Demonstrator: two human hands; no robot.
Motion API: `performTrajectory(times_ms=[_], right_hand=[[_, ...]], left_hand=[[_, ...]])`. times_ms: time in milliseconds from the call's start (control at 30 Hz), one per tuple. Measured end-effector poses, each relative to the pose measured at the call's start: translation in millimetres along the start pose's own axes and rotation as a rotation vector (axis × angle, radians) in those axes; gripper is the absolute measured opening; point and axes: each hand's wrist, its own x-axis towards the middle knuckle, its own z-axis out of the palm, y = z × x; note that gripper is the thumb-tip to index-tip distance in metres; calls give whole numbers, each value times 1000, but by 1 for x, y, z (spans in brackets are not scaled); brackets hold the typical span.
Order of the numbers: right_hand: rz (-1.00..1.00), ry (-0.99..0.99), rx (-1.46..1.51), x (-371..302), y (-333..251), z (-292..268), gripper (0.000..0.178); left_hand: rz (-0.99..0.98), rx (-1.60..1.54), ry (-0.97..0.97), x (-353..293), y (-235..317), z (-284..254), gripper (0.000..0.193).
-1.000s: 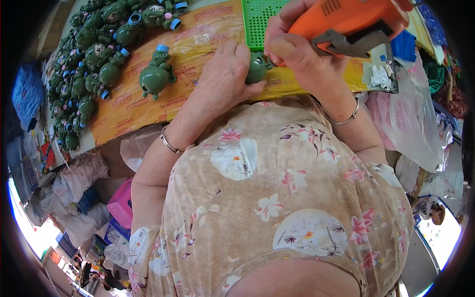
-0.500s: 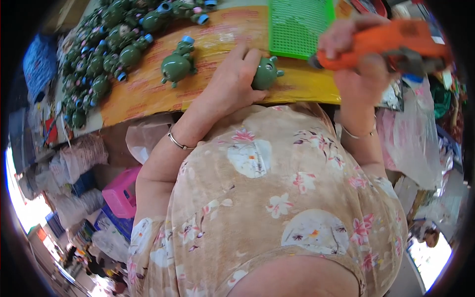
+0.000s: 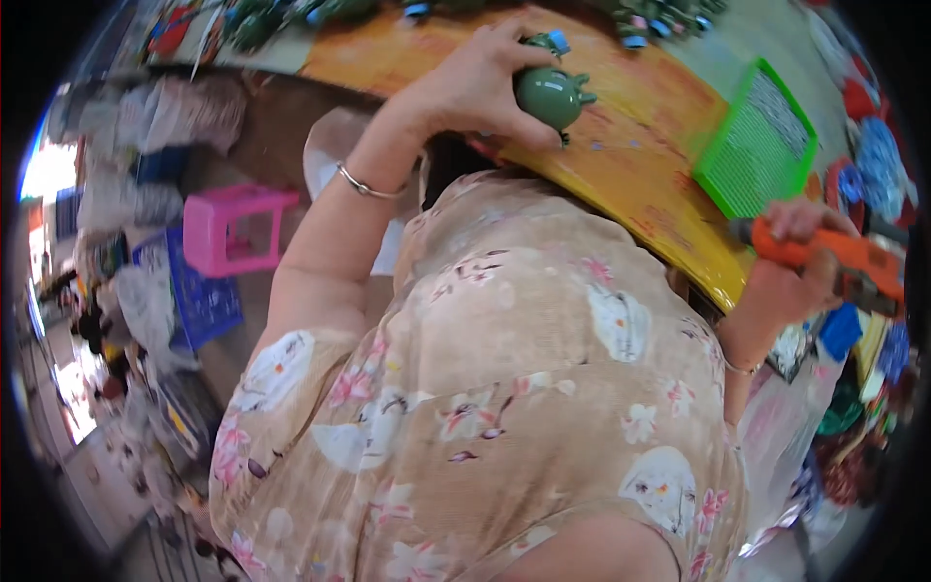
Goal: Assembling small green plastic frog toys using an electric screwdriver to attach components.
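My left hand (image 3: pixel 480 82) is closed round the left side of a shiny green plastic toy figure (image 3: pixel 551 97), low over the table. The toy has a round body, short stubby limbs and a blue cap-like end at the top; my fingers and thumb hide its left side. Off to the right, my right hand (image 3: pixel 800 257) grips an orange handheld power tool (image 3: pixel 863 260), apart from the toy. Its dark nose points left, near the green basket's lower corner.
A bright green mesh basket (image 3: pixel 747 160) rests on the tape-covered yellow-brown tabletop (image 3: pixel 640 170). More green toy parts (image 3: pixel 669 19) lie along the far side. A pink plastic stool (image 3: pixel 233 228) stands below on the left, beside a blue crate (image 3: pixel 199 291).
My view has turned and tilted, shifting the table and basket. The orange tool is now lower and farther from the toy in my left hand. The second toy nearby no longer shows separately.
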Motion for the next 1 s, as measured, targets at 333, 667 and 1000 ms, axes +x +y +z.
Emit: performTrajectory(times_ms=[333,667,1000], right_hand=[[-36,17,-203,17,-11,-16,41],[-125,83,-191,6,-4,10,47],[-72,140,-201,-1,-11,25,45]], left_hand=[[-838,-689,-236,-181,-132,-59,44],[-771,691,-56,-163,-168,68,49],[-249,488,687,-6,-101,-71,65]])
